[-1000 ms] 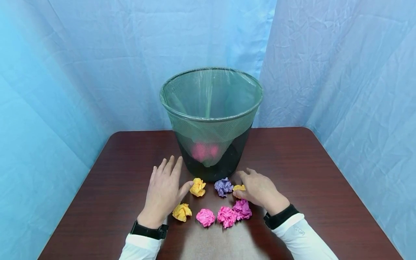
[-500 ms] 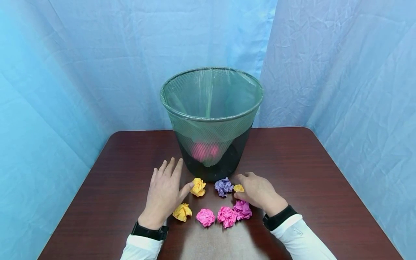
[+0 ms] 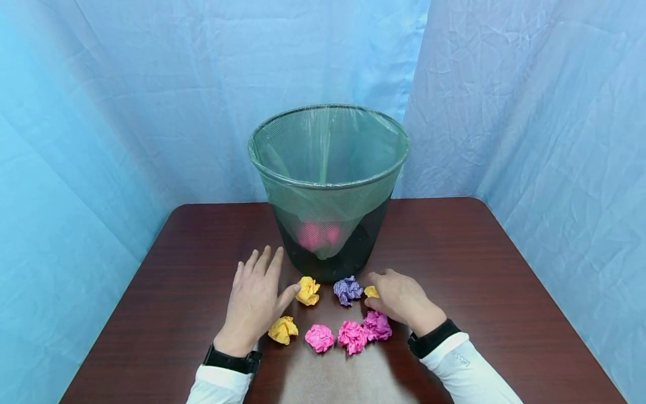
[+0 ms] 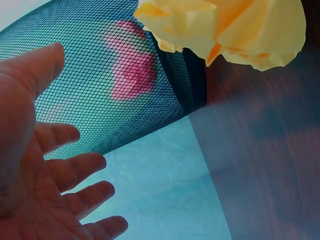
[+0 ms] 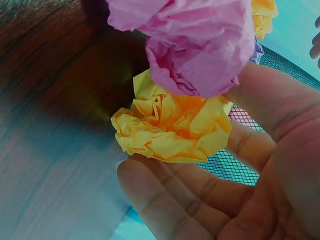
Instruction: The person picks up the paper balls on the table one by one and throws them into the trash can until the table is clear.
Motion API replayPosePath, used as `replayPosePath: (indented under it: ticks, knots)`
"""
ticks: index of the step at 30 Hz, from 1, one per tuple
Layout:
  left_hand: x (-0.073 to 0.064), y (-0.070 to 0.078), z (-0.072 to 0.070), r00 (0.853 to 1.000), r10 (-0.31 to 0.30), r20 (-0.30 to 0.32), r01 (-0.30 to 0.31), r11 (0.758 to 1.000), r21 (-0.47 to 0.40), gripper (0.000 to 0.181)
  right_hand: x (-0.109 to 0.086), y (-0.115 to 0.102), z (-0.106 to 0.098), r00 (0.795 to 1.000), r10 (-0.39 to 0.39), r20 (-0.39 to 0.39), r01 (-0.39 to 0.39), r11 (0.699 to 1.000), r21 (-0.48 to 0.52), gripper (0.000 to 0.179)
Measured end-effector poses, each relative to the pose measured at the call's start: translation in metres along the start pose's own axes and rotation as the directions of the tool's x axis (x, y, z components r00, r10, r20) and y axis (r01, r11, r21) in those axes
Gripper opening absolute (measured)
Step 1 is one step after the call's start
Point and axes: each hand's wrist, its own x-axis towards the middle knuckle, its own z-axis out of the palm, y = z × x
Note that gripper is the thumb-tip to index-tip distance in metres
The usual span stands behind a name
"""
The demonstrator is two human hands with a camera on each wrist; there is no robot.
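Note:
My left hand (image 3: pixel 254 303) lies palm down with fingers spread left of the bin, its thumb tip beside a yellow crumpled paper ball (image 3: pixel 307 291). The left wrist view shows that hand (image 4: pixel 55 165) holding nothing. My right hand (image 3: pixel 404 297) has its thumb and fingers curled round another yellow paper ball (image 3: pixel 371 292), mostly hidden from above but plain in the right wrist view (image 5: pixel 175 125). A purple paper ball (image 3: pixel 347 290) lies just left of it. Nearer me are a magenta ball (image 3: pixel 377 326), two pink balls (image 3: pixel 352 336) and a third yellow ball (image 3: pixel 282 330).
Behind the balls stands a black mesh wastebasket (image 3: pixel 328 184) with a green liner bag (image 3: pixel 298 151). Pink paper (image 3: pixel 314 235) shows through its mesh. Everything rests on a dark brown table (image 3: pixel 202 230), with blue cloth (image 3: pixel 202 84) hung around its back and sides.
My right hand has drawn slightly toward me and its fingers have closed in a little around the yellow ball. The left hand has barely shifted.

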Motion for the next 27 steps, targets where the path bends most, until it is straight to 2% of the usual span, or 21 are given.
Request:
replayPosePath:
  ticks: [10, 27]
  knots:
    - [0.0002, 0.0000, -0.0005, 1.000, 0.004, -0.009, -0.004, 1.000, -0.014, 0.083, -0.0007, 0.0018, 0.0018, 0.999, -0.032, -0.032, 0.033, 0.999, 0.024, 0.033]
    - [0.0038, -0.0003, -0.0042, 1.000, 0.010, -0.012, -0.010, 1.000, -0.012, 0.084, -0.0010, 0.0092, -0.0070, 0.997, -0.032, -0.071, 0.035, 0.999, 0.038, 0.033]
